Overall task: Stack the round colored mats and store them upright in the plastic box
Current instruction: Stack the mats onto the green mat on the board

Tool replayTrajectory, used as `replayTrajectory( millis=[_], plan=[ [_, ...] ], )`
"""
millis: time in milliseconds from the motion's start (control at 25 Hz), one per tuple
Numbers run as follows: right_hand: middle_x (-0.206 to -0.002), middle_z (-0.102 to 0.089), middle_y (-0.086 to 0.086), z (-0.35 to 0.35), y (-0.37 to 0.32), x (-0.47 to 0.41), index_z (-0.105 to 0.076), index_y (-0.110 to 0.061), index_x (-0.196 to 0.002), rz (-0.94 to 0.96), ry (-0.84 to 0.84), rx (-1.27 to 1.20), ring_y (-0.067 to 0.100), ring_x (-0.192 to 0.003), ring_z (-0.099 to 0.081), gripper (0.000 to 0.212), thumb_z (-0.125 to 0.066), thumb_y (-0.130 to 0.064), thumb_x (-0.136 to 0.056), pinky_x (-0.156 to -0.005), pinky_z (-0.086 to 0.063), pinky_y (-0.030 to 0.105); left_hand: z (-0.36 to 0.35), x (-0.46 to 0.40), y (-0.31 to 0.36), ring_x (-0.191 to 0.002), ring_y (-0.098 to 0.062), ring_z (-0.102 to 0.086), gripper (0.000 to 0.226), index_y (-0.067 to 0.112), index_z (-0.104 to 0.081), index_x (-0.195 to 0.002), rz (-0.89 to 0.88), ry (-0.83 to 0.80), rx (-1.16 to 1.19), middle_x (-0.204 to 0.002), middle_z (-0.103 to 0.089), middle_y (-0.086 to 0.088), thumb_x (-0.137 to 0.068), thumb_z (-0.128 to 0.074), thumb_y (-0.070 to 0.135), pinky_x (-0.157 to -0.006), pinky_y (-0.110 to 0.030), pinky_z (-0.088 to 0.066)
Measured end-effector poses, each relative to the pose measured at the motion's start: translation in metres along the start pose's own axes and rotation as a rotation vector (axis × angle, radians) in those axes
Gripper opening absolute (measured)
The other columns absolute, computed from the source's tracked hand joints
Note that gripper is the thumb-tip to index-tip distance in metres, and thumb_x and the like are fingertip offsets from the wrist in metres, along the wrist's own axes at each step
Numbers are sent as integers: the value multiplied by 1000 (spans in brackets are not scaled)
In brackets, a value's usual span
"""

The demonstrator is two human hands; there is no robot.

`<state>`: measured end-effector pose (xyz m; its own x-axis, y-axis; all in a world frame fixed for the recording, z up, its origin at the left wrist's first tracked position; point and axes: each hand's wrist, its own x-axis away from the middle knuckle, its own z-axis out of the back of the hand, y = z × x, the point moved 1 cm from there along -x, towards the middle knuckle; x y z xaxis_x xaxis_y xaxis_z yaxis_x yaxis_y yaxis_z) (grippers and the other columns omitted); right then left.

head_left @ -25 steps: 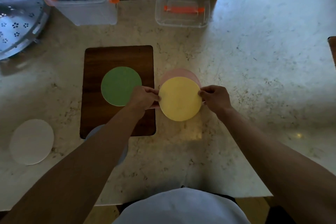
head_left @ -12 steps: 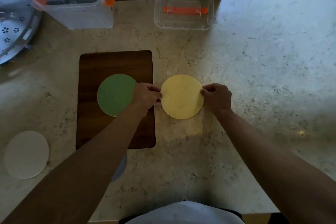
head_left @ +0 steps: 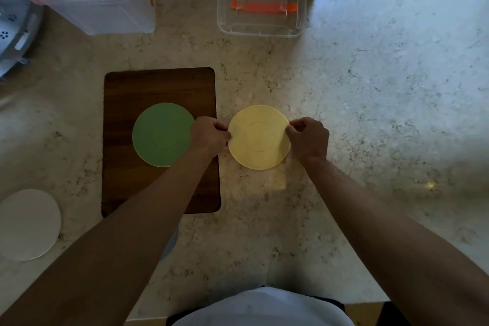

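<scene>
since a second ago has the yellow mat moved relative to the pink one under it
Yes. The yellow mat slid away from the person, toward the clear lid, until it covered the pink mat, now hidden.

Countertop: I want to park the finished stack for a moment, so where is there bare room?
The widest bare countertop lies right of the right hand, below the clear lid. A narrower strip runs between that lid and the yellow mat. The left is crowded: cutting board with green mat, white mat, plastic box.
</scene>
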<state>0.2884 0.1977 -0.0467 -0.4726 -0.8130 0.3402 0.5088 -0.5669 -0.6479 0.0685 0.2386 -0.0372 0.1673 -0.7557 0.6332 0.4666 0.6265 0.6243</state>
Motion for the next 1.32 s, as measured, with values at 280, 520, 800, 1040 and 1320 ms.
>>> replayTrajectory(
  millis=[280,520,800,1040,1320],
  plan=[
    [-89,-72,0,-5,-5,2,-72,-16,-87,-30,35,79,13,-82,-64,9,-66,-20,-82,-72,-45,23,-7,3,2,-56,-3,-55,24,22,-66,-60,-149,129,-257,-67,-66,2,-72,-72,3,-50,-19,-43],
    [-91,-73,1,1,-6,3,-74,-19,-87,-17,37,155,17,-84,-67,11,-69,-27,-83,-76,-53,31,-13,10,4,-52,-20,-60,10,3,-71,-62,-231,160,-386,-60,-67,-9,-71,-66,1,-48,-34,-48],
    [-83,-77,4,2,-13,2,-78,-15,-84,-110,19,110,20,-78,-71,11,-70,-22,-80,-73,-56,31,-14,4,7,-64,-22,-64,6,1,-70,-74,-155,141,-402,-70,-68,-9,-72,-71,6,-55,-35,-52],
    [-73,-73,5,0,-16,1,-76,-10,-76,-143,-30,141,17,-62,-62,15,-66,-20,-80,-63,-48,26,-14,-2,6,-79,-22,-64,20,2,-67,-89,-94,130,-344,-86,-67,-9,-72,-74,10,-68,-35,-56],
    [-50,-62,3,4,-13,-2,-63,-9,-50,-141,-100,108,15,-48,-61,28,-64,-23,-74,-53,-46,26,-14,-4,6,-87,-28,-67,36,2,-65,-98,47,120,-240,-95,-69,-12,-69,-79,20,-72,-40,-59]
  ],
)
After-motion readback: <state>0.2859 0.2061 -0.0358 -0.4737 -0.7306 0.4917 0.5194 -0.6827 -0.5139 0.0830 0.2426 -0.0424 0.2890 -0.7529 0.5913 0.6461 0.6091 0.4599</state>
